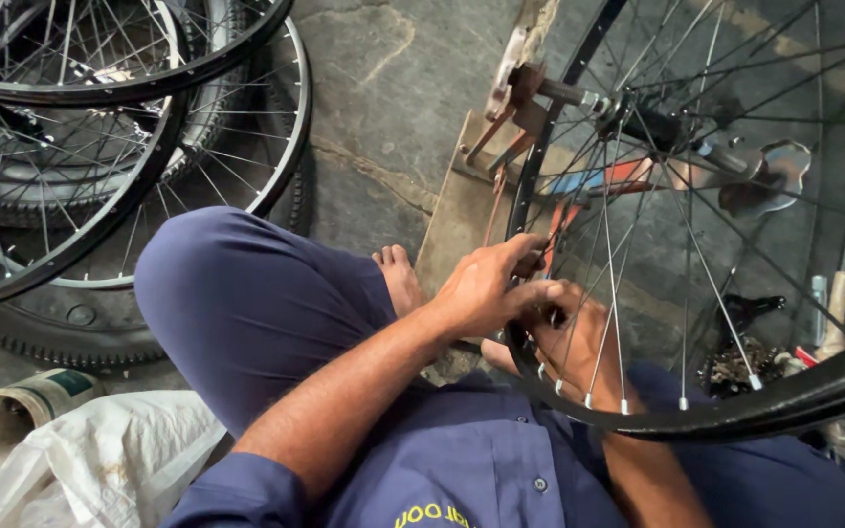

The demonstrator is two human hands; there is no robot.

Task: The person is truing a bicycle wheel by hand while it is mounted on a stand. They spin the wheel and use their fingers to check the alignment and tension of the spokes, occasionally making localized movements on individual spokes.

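Note:
A black bicycle wheel rim (735,416) with silver spokes stands upright in a rusty truing stand (515,93), its hub (652,122) at the top right. My left hand (486,286) grips the rim's near edge, fingers curled over it. Behind the spokes, inside the wheel, my right hand (579,337) is closed around a spoke end near the rim; whether it holds a small tool is hidden. I sit on the ground in blue clothes, left knee (227,293) raised and a bare foot (398,279) beside the stand's wooden base (462,210).
Several spoked wheels and tyres (100,147) are stacked at the upper left on the stone floor. A tin can (12,416) and a white sack (100,460) lie at the lower left. Hand tools (838,303) and a greasy chain part (735,362) lie at the right.

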